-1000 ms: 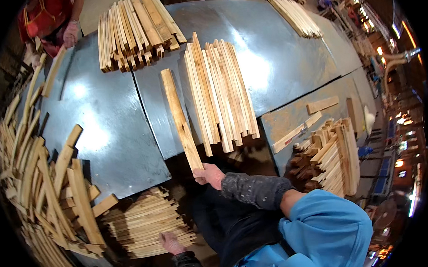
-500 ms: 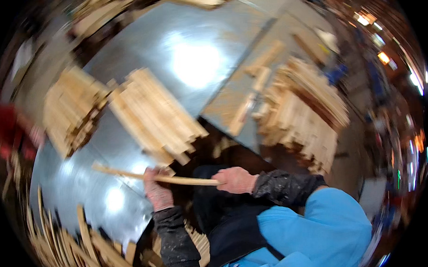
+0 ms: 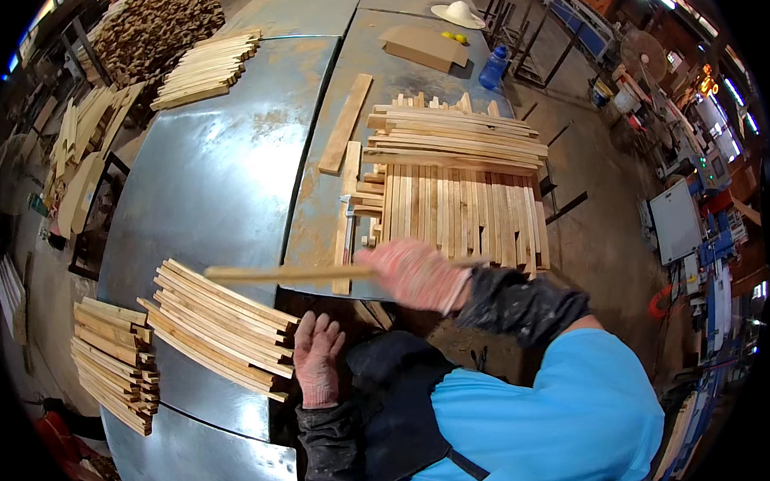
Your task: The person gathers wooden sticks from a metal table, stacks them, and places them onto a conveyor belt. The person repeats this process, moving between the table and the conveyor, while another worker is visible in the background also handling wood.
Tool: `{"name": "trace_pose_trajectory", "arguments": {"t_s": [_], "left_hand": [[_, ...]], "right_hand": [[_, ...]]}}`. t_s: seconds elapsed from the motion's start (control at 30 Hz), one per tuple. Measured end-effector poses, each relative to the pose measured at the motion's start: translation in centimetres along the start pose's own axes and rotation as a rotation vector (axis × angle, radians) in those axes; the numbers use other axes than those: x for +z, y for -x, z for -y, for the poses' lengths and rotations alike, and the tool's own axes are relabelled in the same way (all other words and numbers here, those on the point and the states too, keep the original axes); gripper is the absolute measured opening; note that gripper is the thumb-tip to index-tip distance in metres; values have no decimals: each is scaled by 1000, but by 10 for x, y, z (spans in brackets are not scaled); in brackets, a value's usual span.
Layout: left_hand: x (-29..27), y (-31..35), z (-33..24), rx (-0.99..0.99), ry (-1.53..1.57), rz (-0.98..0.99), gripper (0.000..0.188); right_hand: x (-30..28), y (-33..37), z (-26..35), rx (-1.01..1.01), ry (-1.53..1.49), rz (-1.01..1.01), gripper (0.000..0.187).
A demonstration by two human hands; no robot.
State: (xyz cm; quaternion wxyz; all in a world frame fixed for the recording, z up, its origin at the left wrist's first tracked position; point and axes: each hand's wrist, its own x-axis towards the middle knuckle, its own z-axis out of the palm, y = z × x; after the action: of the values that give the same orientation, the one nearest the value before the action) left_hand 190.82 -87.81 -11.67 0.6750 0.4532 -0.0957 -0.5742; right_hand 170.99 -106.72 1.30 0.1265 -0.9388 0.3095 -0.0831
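Observation:
My right hand (image 3: 412, 276), in a pinkish knitted glove, grips a thin wooden strip (image 3: 292, 273) held roughly level across the table's near edge. The strip's long end points left; its other end passes behind the hand toward the right-hand stack of strips (image 3: 452, 203). My left hand (image 3: 319, 357), gloved the same way, is off the strip with its fingers raised and slightly apart. Beside its fingertips lie the ends of a row of strips (image 3: 221, 325). Across the top of the right-hand stack runs a layer of strips (image 3: 458, 132) laid crosswise.
Another bundle of strips (image 3: 111, 364) lies farther left on the metal table (image 3: 203, 205). A loose board (image 3: 346, 126), a cardboard box (image 3: 424, 48), a blue jug (image 3: 493, 68) and a pale hat (image 3: 458, 14) occupy the right side. Another person's red sleeve (image 3: 60, 444) shows lower left.
The view has swung toward the right-hand stack. My left hand has let go of the strip, while my right hand has kept it and carried it toward that stack.

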Motion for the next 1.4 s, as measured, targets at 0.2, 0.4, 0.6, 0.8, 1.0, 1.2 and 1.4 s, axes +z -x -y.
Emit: {"name": "trace_pose_trajectory", "arguments": {"t_s": [0.2,0.4,0.6,0.8,1.0,1.2,1.4], "left_hand": [[-105,9,59,-81,227,-206,33],[-120,38,64,-57,71,-647,34],[-146,41,75,28,65,-850,53],[-209,33,87,179,-100,-1064,59],[-266,32,70,159,-276,-1140,53],[-260,26,39,-15,-144,-986,57],[-262,19,14,-80,-549,-836,61]], "right_hand": [[19,39,-218,268,16,-104,33],[30,77,-341,450,285,-220,34],[21,52,-342,488,266,-115,46],[35,67,-379,489,536,-175,58],[53,-1,-237,441,-291,-303,60],[126,-75,46,154,-599,445,41],[323,-61,190,177,-934,708,70]]}}
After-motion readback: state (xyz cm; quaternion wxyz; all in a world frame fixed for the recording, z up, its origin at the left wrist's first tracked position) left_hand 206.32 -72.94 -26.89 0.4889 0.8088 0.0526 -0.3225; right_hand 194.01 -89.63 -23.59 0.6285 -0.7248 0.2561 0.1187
